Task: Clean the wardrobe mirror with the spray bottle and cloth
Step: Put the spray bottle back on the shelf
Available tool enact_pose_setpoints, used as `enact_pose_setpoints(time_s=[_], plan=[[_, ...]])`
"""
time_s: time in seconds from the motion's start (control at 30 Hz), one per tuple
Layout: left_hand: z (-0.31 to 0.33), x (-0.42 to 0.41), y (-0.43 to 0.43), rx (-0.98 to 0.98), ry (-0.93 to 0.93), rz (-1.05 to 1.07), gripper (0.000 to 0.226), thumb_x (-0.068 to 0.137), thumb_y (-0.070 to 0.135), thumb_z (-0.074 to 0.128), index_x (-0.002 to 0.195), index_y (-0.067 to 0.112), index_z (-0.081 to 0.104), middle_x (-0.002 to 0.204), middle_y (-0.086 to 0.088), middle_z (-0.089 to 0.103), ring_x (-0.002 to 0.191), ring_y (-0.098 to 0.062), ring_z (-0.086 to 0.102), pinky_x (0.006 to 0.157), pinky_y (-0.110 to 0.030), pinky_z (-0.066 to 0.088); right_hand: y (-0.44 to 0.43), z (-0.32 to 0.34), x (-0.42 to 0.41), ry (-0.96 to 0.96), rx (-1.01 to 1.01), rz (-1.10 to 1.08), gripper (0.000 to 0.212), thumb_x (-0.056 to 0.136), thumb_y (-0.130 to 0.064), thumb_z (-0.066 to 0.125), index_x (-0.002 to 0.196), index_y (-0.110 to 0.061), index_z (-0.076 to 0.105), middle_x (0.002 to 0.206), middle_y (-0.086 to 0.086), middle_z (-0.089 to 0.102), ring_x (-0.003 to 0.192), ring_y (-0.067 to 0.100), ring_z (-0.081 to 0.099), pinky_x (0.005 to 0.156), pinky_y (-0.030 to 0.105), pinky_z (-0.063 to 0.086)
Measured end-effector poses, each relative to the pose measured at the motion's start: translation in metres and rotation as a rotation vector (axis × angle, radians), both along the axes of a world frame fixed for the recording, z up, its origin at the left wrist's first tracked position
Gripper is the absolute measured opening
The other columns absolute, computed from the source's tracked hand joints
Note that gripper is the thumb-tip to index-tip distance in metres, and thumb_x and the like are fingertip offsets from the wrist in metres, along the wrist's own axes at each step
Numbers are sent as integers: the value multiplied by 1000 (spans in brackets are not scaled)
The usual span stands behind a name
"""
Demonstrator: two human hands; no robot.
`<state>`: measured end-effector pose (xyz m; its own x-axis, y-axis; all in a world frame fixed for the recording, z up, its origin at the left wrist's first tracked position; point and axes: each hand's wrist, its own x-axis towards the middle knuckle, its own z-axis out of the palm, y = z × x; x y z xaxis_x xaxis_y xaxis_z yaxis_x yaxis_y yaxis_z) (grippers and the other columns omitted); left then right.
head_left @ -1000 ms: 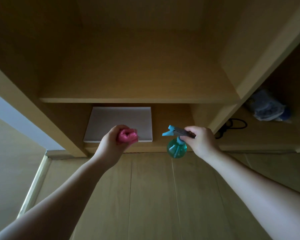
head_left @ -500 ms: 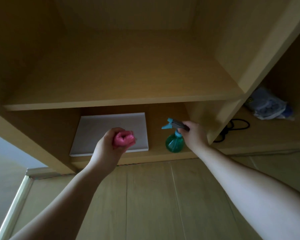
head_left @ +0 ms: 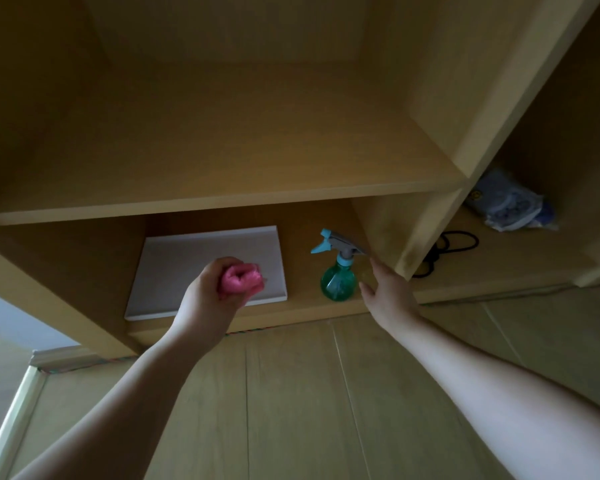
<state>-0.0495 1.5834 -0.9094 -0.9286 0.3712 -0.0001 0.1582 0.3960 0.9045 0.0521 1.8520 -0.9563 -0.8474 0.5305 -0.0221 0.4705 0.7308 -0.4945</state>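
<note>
A green spray bottle [head_left: 337, 281] with a blue and grey trigger head stands upright on the bottom shelf [head_left: 312, 303] of the open wooden wardrobe. My right hand [head_left: 388, 292] is just to its right, fingers straight and spread, apart from the bottle. My left hand [head_left: 211, 295] grips a bunched pink cloth [head_left: 240, 279] in front of the same shelf, over a flat white box. No mirror shows in this view.
A flat white box [head_left: 208, 268] lies on the bottom shelf left of the bottle. The right compartment holds a black cable [head_left: 447, 249] and a blue-white plastic package [head_left: 511, 206]. A wooden divider [head_left: 430, 230] stands beside my right hand. Wood floor lies below.
My right hand set the spray bottle down on the bottom shelf and let go of its trigger head. My left hand kept hold of the pink cloth and stayed in front of the white box.
</note>
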Motion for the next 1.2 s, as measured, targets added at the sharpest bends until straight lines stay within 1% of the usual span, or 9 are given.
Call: enact_pose_setpoints(time_s=[0.13,0.23,0.33,0.43,0.67,0.8,1.0,1.1,1.2], plan=[[1,2,-1,3,6,-4,32,76,33,80,103,29,64,98,11,69,86,4,62,75,-26,56,-10,-8,8,-94,159,212,51,101,-29,41,148,-10,31,152,7,37,136,19,41,109,27,36],[0,3,-5,-6,21,3,30,76,30,80,101,30,63,96,14,68,87,3,62,74,-23,52,-19,-21,10,-227,271,388,62,102,-39,34,153,-10,14,161,5,9,148,19,13,119,29,15],[-2,2,-10,-34,28,3,33,75,33,81,104,28,63,96,16,67,88,0,63,76,-27,55,-25,-39,9,-319,331,463,73,100,-49,33,153,-10,2,161,6,-7,149,19,-2,120,32,5],[-4,0,-13,-50,24,-3,34,77,33,80,106,28,63,96,15,67,88,2,63,79,-29,56,-22,-48,3,-377,328,456,77,99,-52,31,153,-9,-2,161,6,-12,149,20,-5,119,32,3],[-7,3,-14,-19,8,15,30,77,29,80,102,30,63,95,17,68,87,7,61,68,-10,49,-9,-44,-31,-437,373,506,77,100,-50,32,152,-9,-7,160,6,-16,148,19,-9,117,30,-2],[-11,4,-17,-33,21,30,31,77,31,81,103,29,64,95,16,69,88,3,63,74,-21,53,1,-44,-55,-471,357,492,78,99,-50,33,153,-9,-5,160,7,-15,148,20,-8,121,36,5],[-5,11,-17,-38,23,17,32,78,32,79,105,29,63,97,16,68,89,1,64,78,-25,55,-4,-35,-54,-430,314,510,72,100,-45,37,153,-11,4,162,5,-6,149,19,-1,119,34,9],[5,17,-16,55,-11,1,34,75,29,81,103,29,62,97,15,69,90,4,65,76,-20,54,-25,-19,-43,-288,150,574,55,102,-33,40,151,-15,23,159,2,22,145,16,21,115,30,22],[15,23,-15,111,-34,-71,30,73,18,79,97,26,62,95,8,67,83,8,64,64,-10,51,-54,8,-40,-119,-126,606,41,102,-25,42,142,-18,43,142,0,51,128,9,48,104,23,38]])
